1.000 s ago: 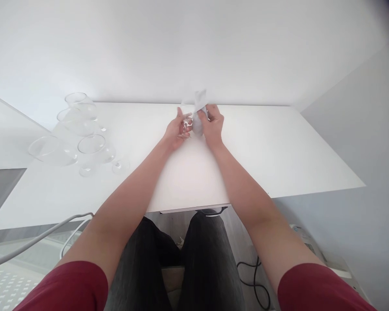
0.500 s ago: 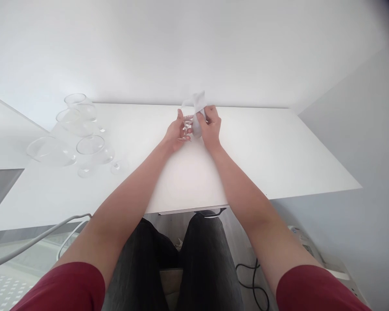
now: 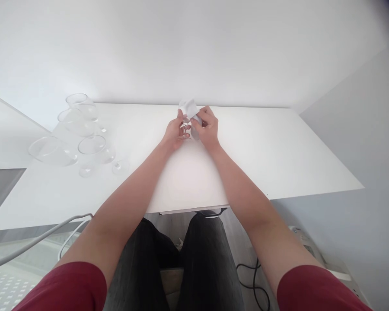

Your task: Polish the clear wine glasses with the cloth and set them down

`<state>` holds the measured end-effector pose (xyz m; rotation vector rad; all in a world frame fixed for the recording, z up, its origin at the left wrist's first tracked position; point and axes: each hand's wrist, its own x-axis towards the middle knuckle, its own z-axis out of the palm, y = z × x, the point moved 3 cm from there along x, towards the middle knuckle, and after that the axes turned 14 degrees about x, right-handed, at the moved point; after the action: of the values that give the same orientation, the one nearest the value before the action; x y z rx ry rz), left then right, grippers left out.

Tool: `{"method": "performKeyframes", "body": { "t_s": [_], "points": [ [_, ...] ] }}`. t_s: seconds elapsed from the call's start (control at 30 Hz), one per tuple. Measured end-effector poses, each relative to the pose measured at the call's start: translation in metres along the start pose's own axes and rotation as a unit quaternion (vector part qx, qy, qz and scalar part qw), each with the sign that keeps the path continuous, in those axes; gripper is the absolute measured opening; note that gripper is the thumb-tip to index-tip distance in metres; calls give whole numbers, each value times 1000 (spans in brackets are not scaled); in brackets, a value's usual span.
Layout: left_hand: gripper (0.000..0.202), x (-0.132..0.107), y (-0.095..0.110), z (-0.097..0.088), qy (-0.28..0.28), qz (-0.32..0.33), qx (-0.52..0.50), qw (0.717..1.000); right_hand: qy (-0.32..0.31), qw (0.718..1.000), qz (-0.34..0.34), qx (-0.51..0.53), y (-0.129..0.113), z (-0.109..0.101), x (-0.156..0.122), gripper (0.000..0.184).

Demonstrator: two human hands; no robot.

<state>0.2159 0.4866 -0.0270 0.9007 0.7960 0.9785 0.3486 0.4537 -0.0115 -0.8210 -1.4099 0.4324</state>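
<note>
My left hand [image 3: 175,131] is closed around the lower part of a clear stemmed glass [image 3: 185,125], which it holds over the white table [image 3: 188,172]. A thin white cloth [image 3: 189,108] lies over the glass's rim and hides most of its bowl. From the right, my right hand [image 3: 208,126] pinches this cloth, its thumb close to the glass. Part of the cloth hangs down below the right fingers.
Several clear glasses stand at the table's left, among them a wide-bowled glass [image 3: 53,151] and a smaller glass [image 3: 91,147]. A wall [image 3: 194,52] rises behind the table's back edge. A grey tube [image 3: 42,237] curves at the lower left; a black cable [image 3: 254,276] lies on the floor.
My right hand has shifted slightly left, and the cloth has moved from the glass's right side onto its rim. My left hand keeps its hold on the glass.
</note>
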Motion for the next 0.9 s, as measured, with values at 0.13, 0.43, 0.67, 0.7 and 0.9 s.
{"method": "performKeyframes", "body": {
  "t_s": [0.13, 0.43, 0.67, 0.7, 0.9],
  "points": [
    [22, 4, 0, -3, 31, 39, 13, 999, -27, 1000, 11, 4, 0, 5, -1, 23],
    [41, -1, -3, 0, 13, -28, -19, 999, 15, 1000, 6, -10, 5, -2, 1, 32],
    [45, -5, 4, 2, -6, -14, -12, 1000, 17, 1000, -14, -17, -1, 4, 0, 29],
    [44, -7, 5, 3, -8, -16, 0, 1000, 32, 999, -15, -25, 2, 2, 1, 32],
    [44, -11, 4, 5, -17, -14, 13, 1000, 109, 994, 17, 15, 20, -12, 4, 44]
  ]
}}
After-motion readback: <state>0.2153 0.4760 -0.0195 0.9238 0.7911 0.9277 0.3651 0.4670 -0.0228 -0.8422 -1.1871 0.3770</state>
